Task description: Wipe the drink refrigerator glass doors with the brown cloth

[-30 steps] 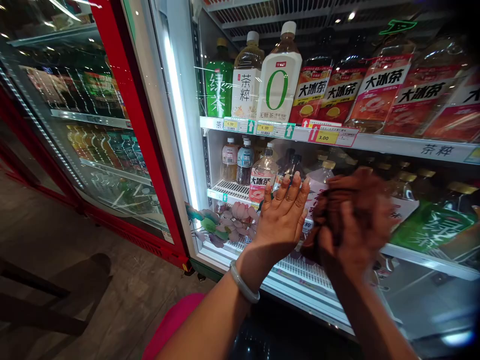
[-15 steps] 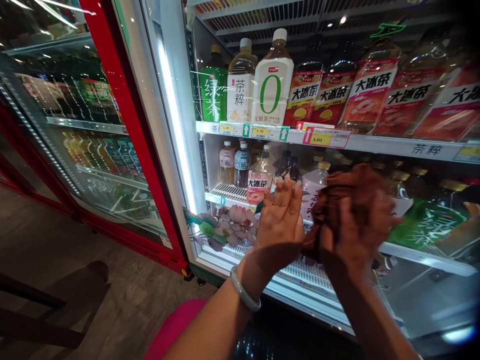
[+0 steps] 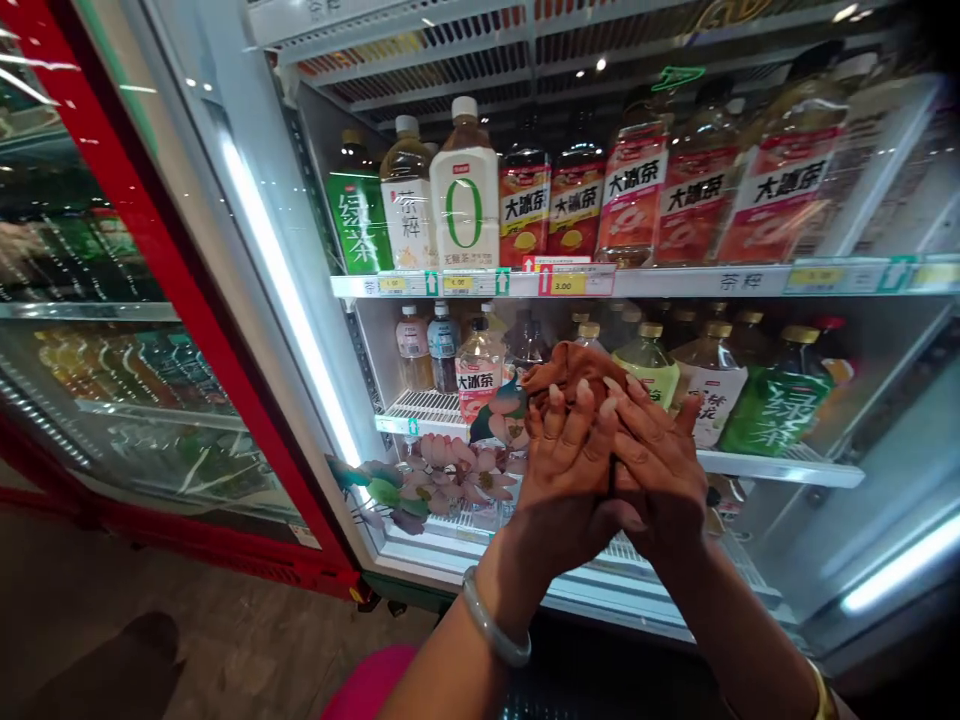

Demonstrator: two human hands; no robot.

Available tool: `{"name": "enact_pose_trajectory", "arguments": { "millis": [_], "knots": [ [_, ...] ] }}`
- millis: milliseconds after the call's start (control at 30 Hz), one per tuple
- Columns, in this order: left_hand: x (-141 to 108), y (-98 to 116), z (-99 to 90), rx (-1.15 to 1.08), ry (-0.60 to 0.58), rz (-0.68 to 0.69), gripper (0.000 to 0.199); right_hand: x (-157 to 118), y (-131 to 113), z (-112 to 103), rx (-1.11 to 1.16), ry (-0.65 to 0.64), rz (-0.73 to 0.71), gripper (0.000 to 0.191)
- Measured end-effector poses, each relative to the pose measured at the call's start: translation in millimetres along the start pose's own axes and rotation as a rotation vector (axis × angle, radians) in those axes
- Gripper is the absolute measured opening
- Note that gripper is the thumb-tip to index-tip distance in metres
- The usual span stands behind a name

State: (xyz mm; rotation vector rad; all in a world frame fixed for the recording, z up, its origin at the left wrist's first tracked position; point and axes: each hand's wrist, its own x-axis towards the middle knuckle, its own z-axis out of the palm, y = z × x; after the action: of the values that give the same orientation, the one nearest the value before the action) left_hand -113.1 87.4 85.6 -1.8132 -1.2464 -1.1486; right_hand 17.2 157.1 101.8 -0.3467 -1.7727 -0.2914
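A crumpled brown cloth (image 3: 574,365) is bunched up in front of the bottles on the middle shelf, at the glass of the cooler. My left hand (image 3: 566,465), with a pale bangle at the wrist, lies against its lower part, fingers stretched out. Close beside it, my right hand (image 3: 660,465) has its fingers on the cloth's right side, holding it; their tips touch or overlap the left fingertips. The palms hide part of the cloth. Flower decals (image 3: 457,475) show on the glass left of my hands.
Large tea bottles (image 3: 465,195) stand on the upper shelf (image 3: 660,280); smaller ones and a green bottle (image 3: 780,400) fill the shelf below. A red door frame (image 3: 187,290) runs down the left side, next to another cooler. Dark floor (image 3: 247,640) shows at the lower left.
My right hand has moved left with the cloth and now meets my left hand, which was apart from it on the glass. The view has shifted right, showing more of the cooler's right side.
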Motion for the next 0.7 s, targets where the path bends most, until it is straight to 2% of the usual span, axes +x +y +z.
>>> {"name": "enact_pose_trajectory", "arguments": {
  "millis": [67, 133, 200, 300, 367, 467, 567, 700],
  "knots": [
    [7.6, 0.7, 6.2, 0.054, 0.043, -0.01, 0.082, 6.9, 5.4, -7.3, 0.044, 0.117, 0.018, 0.033],
    [16.5, 1.9, 10.5, 0.13, 0.085, -0.022, 0.084, 10.2, 15.2, -8.8, -0.03, 0.172, 0.082, 0.041],
    [25.1, 0.6, 9.9, 0.19, 0.099, -0.024, 0.085, 10.0, 25.8, -7.2, -0.167, 0.122, 0.111, 0.052],
    [35.3, -10.4, -2.8, 0.213, 0.081, -0.02, 0.081, 7.2, 32.1, -2.0, -0.272, 0.062, 0.053, 0.062],
    [39.5, -21.1, -15.8, 0.204, 0.11, -0.061, 0.078, 5.8, 26.8, 2.8, -0.279, 0.072, 0.032, 0.064],
    [40.0, -31.3, -28.1, 0.2, 0.273, -0.149, 0.077, 5.0, 11.0, 11.8, -0.251, 0.042, 0.004, 0.066],
    [30.6, -28.7, -20.8, 0.208, 0.352, -0.138, 0.07, 5.3, -1.0, 21.0, -0.257, 0.01, -0.01, 0.064],
    [11.9, -27.6, -5.6, 0.208, 0.297, -0.037, 0.06, 6.1, -4.3, 29.9, -0.299, 0.067, 0.01, 0.06]
  ]
}}
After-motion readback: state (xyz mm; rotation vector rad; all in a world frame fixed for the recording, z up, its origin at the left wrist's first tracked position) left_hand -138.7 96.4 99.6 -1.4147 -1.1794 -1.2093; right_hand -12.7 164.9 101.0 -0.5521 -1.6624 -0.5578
